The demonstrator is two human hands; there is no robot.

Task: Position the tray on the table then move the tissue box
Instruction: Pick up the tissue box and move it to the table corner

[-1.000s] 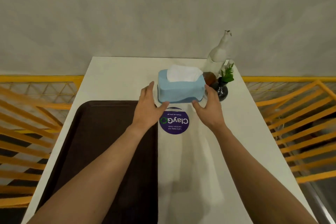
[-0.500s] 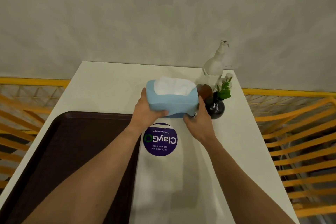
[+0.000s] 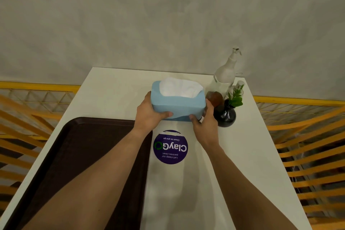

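A light blue tissue box with white tissue showing at its top is gripped from both ends. My left hand holds its left end with the thumb under the front edge. My right hand clasps its right end. The box is tilted toward me and appears raised off the white table. A dark brown tray lies flat on the table's left half, under my left forearm.
A round purple ClayGo sticker is on the table just in front of the box. Right of the box stand a black vase with a green sprig, a brown object and a clear spray bottle. Yellow railings flank the table.
My hands went from resting beside the box to gripping its two ends, and the box now tips toward me, seemingly lifted off the table.
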